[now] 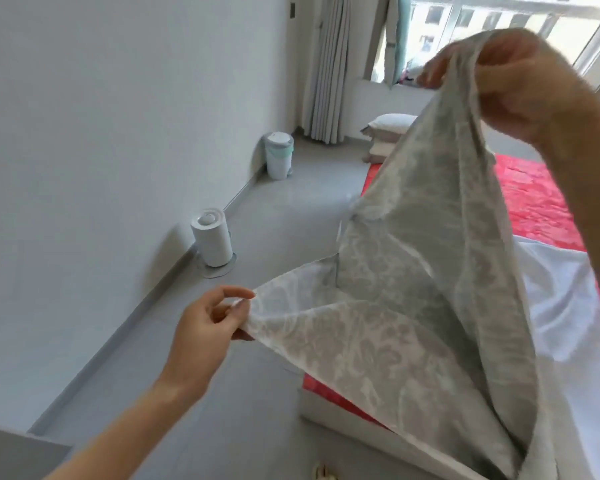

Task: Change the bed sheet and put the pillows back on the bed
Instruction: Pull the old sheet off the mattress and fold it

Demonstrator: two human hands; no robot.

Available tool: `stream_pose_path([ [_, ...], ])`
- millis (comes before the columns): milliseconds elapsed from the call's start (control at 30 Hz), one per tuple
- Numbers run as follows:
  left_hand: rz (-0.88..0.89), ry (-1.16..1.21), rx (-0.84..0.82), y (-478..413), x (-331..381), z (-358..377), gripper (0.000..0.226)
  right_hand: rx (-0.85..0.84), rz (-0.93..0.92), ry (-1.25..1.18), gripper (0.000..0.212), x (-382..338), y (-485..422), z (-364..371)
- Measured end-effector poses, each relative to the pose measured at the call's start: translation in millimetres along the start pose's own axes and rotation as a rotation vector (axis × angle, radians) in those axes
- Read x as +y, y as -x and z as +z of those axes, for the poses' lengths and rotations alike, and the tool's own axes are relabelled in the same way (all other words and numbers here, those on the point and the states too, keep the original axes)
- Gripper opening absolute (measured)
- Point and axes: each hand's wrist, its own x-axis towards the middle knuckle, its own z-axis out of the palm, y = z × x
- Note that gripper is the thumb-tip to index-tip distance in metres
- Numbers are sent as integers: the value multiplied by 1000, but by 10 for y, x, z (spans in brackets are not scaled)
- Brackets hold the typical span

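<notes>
A grey bed sheet with a pale floral pattern hangs in the air over the near corner of the bed. My right hand grips its bunched top edge up high, near the window. My left hand pinches a lower corner of the sheet between thumb and fingers, out over the floor. The bed lies at the right with a red patterned cover, and a white cloth lies across it. Two stacked pillows rest on the floor beyond the bed's far end.
A white cylindrical appliance stands on the grey floor by the left wall. Farther along that wall is a white bin with a green liner. Grey curtains hang at the back beside the window.
</notes>
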Motion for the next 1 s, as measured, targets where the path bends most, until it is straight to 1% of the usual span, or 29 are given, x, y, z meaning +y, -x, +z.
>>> stream_pose_path([
  [67, 51, -14, -71, -26, 145, 100, 15, -187, 112, 86, 12, 44, -13, 475],
  [133, 83, -11, -122, -46, 220, 217, 17, -312, 209, 190, 11, 202, 65, 879],
  [200, 79, 5, -180, -53, 244, 319, 18, -396, 263, 255, 14, 384, 189, 1188],
  [267, 60, 7, -254, -44, 232, 390, 18, -443, 300, 296, 20, 562, 315, 1413],
  [367, 2, -6, -328, -17, 181, 450, 18, -452, 360, 421, 14, 791, 450, 1586],
  [433, -60, 10, -307, -22, 158, 466, 20, -436, 388, 478, 11, 907, 511, 1590],
  [567, -132, 49, -274, -62, 187, 517, 24, -418, 391, 544, 15, 1084, 593, 1522],
  [667, -123, -32, -259, -82, 217, 624, 29, -403, 376, 502, 16, 1151, 670, 1441],
  [733, -107, -79, -256, -109, 219, 700, 38, -377, 355, 463, 16, 1149, 713, 1377],
  [833, -34, -193, -252, -157, 224, 802, 49, -382, 299, 401, 13, 1062, 757, 1261],
  [933, 10, -242, -244, -203, 265, 858, 47, -423, 251, 260, 16, 865, 837, 1052],
  [1000, 17, -205, -265, -227, 313, 890, 46, -425, 237, 166, 12, 750, 896, 901],
])
